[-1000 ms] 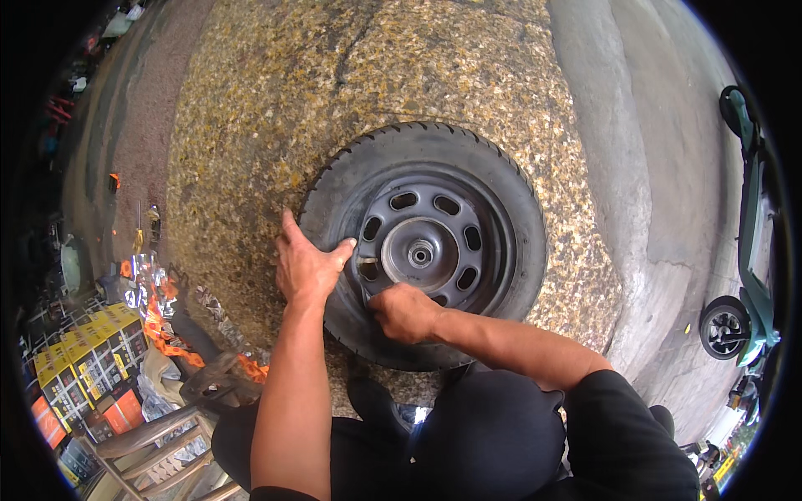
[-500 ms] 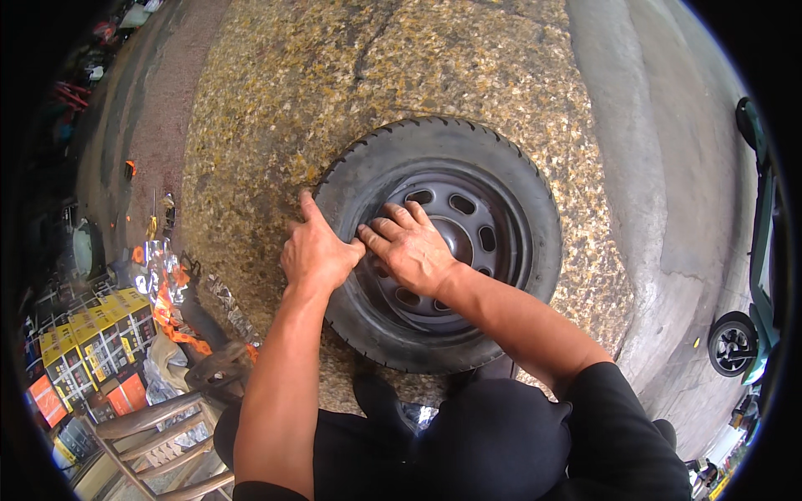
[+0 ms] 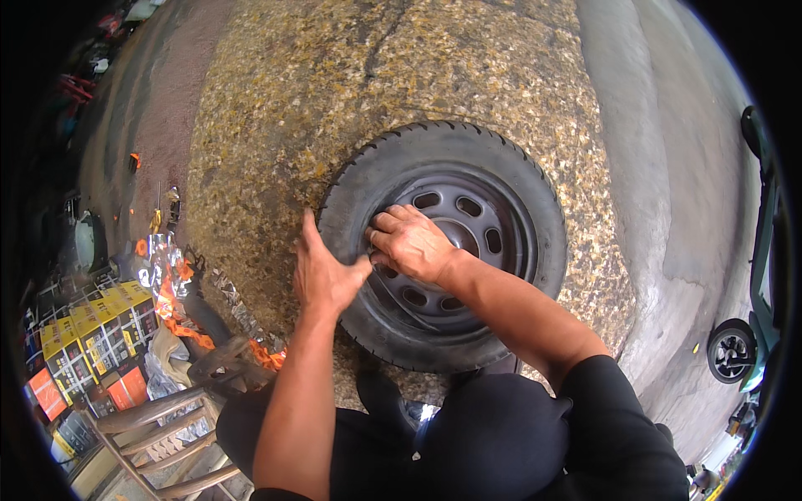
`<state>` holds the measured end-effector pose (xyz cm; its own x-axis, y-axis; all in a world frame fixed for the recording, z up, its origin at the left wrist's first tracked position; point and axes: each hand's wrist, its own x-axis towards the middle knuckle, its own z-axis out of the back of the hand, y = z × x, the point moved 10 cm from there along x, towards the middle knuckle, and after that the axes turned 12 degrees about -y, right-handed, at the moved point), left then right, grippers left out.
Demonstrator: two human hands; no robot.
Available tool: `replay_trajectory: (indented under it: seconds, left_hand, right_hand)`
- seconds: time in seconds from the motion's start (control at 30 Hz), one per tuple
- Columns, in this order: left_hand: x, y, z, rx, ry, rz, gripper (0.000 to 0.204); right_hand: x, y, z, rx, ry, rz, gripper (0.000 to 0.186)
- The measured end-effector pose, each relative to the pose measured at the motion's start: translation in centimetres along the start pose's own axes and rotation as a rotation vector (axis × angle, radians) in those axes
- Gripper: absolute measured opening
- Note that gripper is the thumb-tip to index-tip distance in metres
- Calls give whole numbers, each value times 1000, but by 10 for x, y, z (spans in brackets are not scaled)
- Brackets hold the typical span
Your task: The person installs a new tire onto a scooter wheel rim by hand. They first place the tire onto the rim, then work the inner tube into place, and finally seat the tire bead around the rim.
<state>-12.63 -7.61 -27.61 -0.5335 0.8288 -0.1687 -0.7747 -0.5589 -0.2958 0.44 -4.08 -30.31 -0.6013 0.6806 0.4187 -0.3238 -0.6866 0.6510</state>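
Observation:
A black tire [image 3: 522, 330] mounted on a dark steel wheel rim [image 3: 443, 221] lies on the speckled ground in front of me, with oval holes around its hub. My left hand [image 3: 328, 271] straddles the tire's left edge: the thumb rests on the sidewall while the index finger stretches along the outside, other fingers partly hidden. Over the rim's left side, my right hand [image 3: 412, 245] has its fingers curled at the inner edge, close to the left thumb tip. Whatever those fingertips pinch is too small or hidden to make out.
A wooden chair [image 3: 159, 434] stands at lower left, beside stacked yellow-and-black boxes [image 3: 92, 330] and orange and silver wrapping [image 3: 171, 292]. At the far right is part of a green vehicle with its wheel [image 3: 733, 351]. My knees are against the tire's near side.
My right fingers, earlier spread over the rim, have curled in more tightly at its left edge. The left hand stays on the tire's side. The whole view has shifted slightly.

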Motion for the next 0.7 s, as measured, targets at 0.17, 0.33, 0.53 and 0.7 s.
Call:
replay_trajectory:
  seconds: [0.17,0.33,0.53,0.7]
  left_hand:
    - [-30,49,-18,-105,-94,305,126]
    - [-38,47,-24,-28,21,293,136]
    - [-39,35,-10,70,29,327,127]
    - [-37,22,4,103,14,289,123]
  right_hand:
    - [-4,1,-4,-55,83,1,34]
    - [-5,3,-7,-70,111,-19,41]
    - [-16,8,-11,-160,164,2,50]
    - [-19,5,-14,-289,284,-8,61]
